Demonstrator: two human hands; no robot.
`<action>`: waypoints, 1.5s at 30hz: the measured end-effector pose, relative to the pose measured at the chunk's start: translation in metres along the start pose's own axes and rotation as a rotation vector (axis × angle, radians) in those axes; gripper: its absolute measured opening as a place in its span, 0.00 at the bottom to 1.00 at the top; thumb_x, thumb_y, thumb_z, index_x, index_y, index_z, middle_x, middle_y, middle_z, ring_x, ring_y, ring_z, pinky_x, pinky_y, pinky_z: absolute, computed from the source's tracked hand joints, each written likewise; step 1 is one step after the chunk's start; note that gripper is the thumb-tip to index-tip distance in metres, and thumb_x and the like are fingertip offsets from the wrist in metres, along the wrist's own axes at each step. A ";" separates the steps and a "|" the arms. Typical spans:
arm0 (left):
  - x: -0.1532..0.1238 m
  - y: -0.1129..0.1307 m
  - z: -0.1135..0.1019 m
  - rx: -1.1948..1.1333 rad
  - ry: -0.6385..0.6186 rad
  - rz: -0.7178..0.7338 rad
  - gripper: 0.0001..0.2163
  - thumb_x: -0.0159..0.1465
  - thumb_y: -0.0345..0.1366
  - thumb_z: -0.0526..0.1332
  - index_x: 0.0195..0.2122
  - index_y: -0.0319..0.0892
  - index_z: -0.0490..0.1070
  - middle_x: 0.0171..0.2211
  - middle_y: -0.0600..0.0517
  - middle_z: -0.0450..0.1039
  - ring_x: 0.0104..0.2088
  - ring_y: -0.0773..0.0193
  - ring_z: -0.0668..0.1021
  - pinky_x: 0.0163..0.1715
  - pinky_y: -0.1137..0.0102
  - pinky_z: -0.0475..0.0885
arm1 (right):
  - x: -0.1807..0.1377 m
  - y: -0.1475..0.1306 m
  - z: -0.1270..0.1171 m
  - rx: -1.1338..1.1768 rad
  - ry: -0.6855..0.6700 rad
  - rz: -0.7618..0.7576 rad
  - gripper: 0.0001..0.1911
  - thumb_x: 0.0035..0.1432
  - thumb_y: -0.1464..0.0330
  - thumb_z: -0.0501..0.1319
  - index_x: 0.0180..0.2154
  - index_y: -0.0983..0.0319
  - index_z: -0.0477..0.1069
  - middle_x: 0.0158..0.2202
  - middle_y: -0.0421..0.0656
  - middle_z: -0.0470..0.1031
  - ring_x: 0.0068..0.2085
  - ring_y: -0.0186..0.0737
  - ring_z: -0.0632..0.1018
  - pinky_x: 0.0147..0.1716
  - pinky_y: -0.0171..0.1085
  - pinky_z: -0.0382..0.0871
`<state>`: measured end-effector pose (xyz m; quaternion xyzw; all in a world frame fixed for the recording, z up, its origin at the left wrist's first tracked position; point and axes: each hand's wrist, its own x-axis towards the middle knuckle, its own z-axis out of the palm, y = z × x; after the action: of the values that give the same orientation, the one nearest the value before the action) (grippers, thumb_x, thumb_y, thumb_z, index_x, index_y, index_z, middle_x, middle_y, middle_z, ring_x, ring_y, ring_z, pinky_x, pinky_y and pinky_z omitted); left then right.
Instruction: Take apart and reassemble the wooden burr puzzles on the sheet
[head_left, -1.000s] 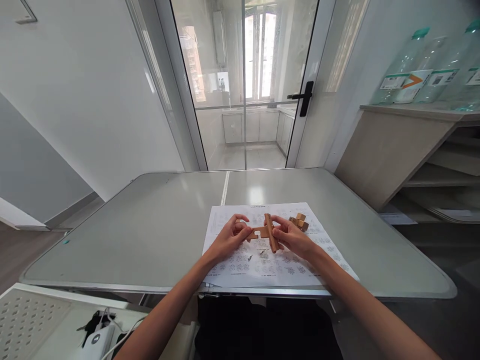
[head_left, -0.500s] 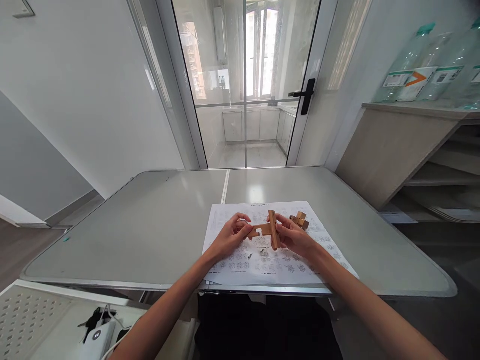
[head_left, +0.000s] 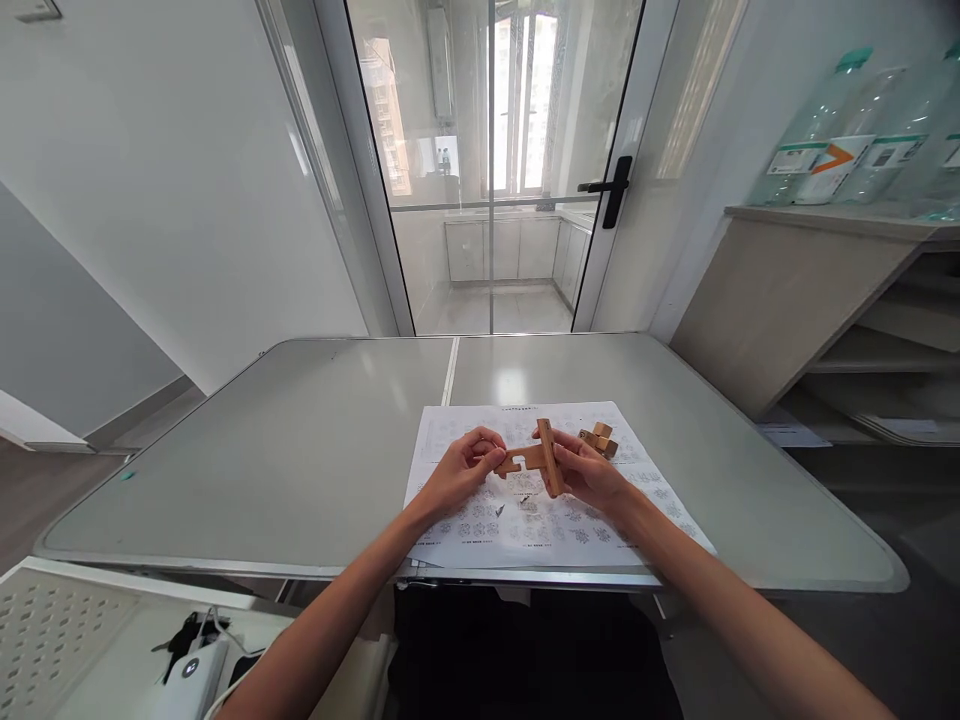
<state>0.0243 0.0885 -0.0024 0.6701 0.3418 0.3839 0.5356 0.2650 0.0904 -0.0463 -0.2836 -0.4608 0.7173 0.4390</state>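
Grey and glossy, one tabletop (head_left: 315, 440) fills the middle of a bright room, split by a single seam down its centre. One white paper sheet (head_left: 600, 520) lies flat on it near the front edge, printed with rows of small diagrams.

Two bare hands meet just above the sheet. Between them is a wooden cross (head_left: 536, 459): two square-cut bars of pale brown wood, one notched and lying sideways, the other standing across it. The left hand (head_left: 459, 472) pinches the notched bar's left end, fingers closed on it. The right hand (head_left: 591, 473) grips the cross from the right, fingers wrapped around the joint.

Just beyond the right hand, a small cluster of wooden blocks (head_left: 600, 438) rests on the sheet; how many pieces it holds I cannot tell.

Behind the tabletop stands one glass door (head_left: 491, 170) with a black handle (head_left: 609, 190). To the right, a wooden shelf (head_left: 787, 290) carries clear plastic bottles (head_left: 825, 140), at least three, with green caps.
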 end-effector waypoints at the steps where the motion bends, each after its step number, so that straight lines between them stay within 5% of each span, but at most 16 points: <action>1: 0.000 0.000 0.000 -0.002 -0.002 0.004 0.17 0.68 0.53 0.64 0.41 0.43 0.71 0.25 0.57 0.65 0.31 0.64 0.74 0.36 0.69 0.71 | 0.000 0.001 0.000 -0.002 0.006 -0.006 0.29 0.52 0.49 0.74 0.50 0.56 0.76 0.28 0.36 0.68 0.23 0.33 0.69 0.22 0.34 0.65; 9: 0.000 -0.006 -0.005 0.074 0.021 0.022 0.18 0.68 0.54 0.63 0.41 0.42 0.71 0.28 0.54 0.71 0.30 0.65 0.75 0.32 0.71 0.70 | -0.002 -0.001 0.000 -0.027 0.076 -0.078 0.27 0.51 0.46 0.72 0.45 0.56 0.74 0.23 0.34 0.64 0.20 0.33 0.66 0.20 0.35 0.61; 14: 0.004 -0.018 -0.013 0.273 0.254 0.030 0.20 0.71 0.56 0.56 0.41 0.43 0.70 0.30 0.53 0.73 0.29 0.66 0.76 0.29 0.72 0.69 | -0.004 -0.009 0.000 -0.071 0.177 -0.143 0.23 0.56 0.46 0.67 0.43 0.56 0.72 0.22 0.32 0.61 0.17 0.29 0.58 0.17 0.35 0.54; 21: 0.004 -0.024 -0.019 0.616 0.513 0.039 0.14 0.71 0.51 0.58 0.43 0.46 0.70 0.27 0.56 0.73 0.27 0.63 0.75 0.29 0.70 0.64 | 0.004 0.000 0.014 -0.513 0.319 -0.181 0.30 0.60 0.50 0.67 0.58 0.59 0.70 0.24 0.33 0.67 0.20 0.32 0.65 0.21 0.34 0.59; 27: 0.000 -0.031 -0.017 0.847 0.436 0.065 0.10 0.70 0.46 0.58 0.46 0.48 0.70 0.24 0.59 0.72 0.23 0.63 0.74 0.27 0.70 0.61 | 0.004 0.007 0.017 -0.943 0.344 -0.295 0.25 0.67 0.53 0.59 0.58 0.60 0.71 0.22 0.34 0.68 0.23 0.36 0.69 0.26 0.36 0.64; 37: -0.004 -0.030 -0.011 0.929 0.142 0.219 0.09 0.70 0.40 0.59 0.49 0.47 0.66 0.23 0.61 0.69 0.23 0.66 0.74 0.27 0.71 0.65 | 0.007 0.015 0.011 -1.047 0.353 -0.284 0.25 0.68 0.53 0.58 0.58 0.60 0.70 0.27 0.38 0.75 0.27 0.39 0.74 0.31 0.38 0.68; 41: -0.003 -0.028 -0.014 0.939 0.162 0.246 0.08 0.70 0.39 0.60 0.47 0.46 0.67 0.29 0.56 0.73 0.32 0.60 0.78 0.36 0.66 0.72 | 0.007 0.014 0.013 -1.040 0.331 -0.259 0.25 0.68 0.54 0.58 0.59 0.60 0.70 0.31 0.40 0.79 0.27 0.39 0.76 0.31 0.38 0.69; 45: 0.000 -0.027 -0.016 0.963 0.197 0.299 0.13 0.66 0.42 0.66 0.48 0.45 0.67 0.47 0.46 0.74 0.48 0.51 0.76 0.50 0.55 0.72 | 0.006 0.010 0.017 -1.067 0.270 -0.246 0.21 0.68 0.56 0.58 0.55 0.59 0.74 0.38 0.43 0.82 0.26 0.38 0.75 0.30 0.38 0.69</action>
<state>0.0093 0.1009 -0.0267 0.8430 0.4292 0.3166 0.0706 0.2451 0.0865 -0.0489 -0.4996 -0.7291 0.2858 0.3703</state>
